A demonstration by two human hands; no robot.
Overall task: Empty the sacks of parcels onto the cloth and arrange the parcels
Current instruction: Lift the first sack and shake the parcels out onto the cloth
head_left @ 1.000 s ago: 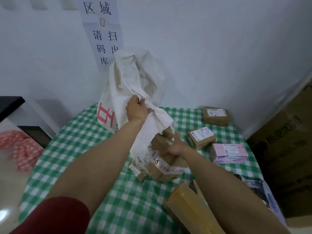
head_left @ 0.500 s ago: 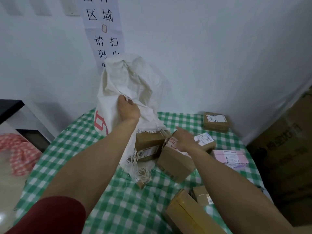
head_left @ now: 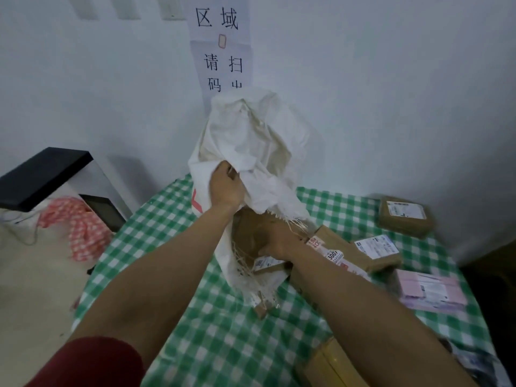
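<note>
A white woven sack [head_left: 251,146] stands upended on the green checked cloth [head_left: 212,342], its frayed mouth down. My left hand [head_left: 226,185] grips a fold of the sack's side and holds it up. My right hand [head_left: 275,241] reaches under the frayed edge and holds a brown cardboard parcel [head_left: 248,233] at the mouth. Beside it lie a taped brown box [head_left: 335,252], a labelled brown box [head_left: 379,252], another brown box [head_left: 405,216] at the back right and a pink parcel [head_left: 430,291].
A yellowish box [head_left: 332,364] sits near the cloth's front edge, with a blue-grey bag [head_left: 474,361] at the far right. A black-topped stand [head_left: 44,174] and a red checked cloth [head_left: 81,224] are on the left. Paper signs [head_left: 220,46] hang on the wall behind.
My right hand left the top of the taped box and went in under the sack's mouth onto the brown parcel. My left hand kept its hold on the sack.
</note>
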